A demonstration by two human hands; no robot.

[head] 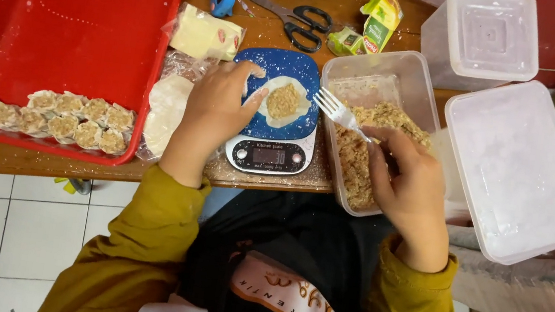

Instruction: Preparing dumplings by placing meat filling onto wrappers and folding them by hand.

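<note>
Head view shows the left hand (215, 106) with fingers spread steadying the filled dumpling wrapper (284, 103) on the blue kitchen scale (271, 151), the right hand (402, 178) pinching a fork (336, 110) above it, whose tines could tear the thin wrapper.

A kitchen scale (269, 153) sits on the desk (35, 161) in front of the person, with a wrapper (285, 102) on its platform and a mound of filling on the wrapper. The left hand (214, 113) rests at the scale's left edge. Left of it lies a stack of wrappers (165, 113), then a tray (80, 2) with folded dumplings (48, 118) along its near side. Right of the scale stands a tub of filling (369, 129); the right hand (408, 187) holds a fork (339, 112) over it. Scissors (298, 20) lie behind the scale, and a lid (514, 169) lies right of the tub.
</note>
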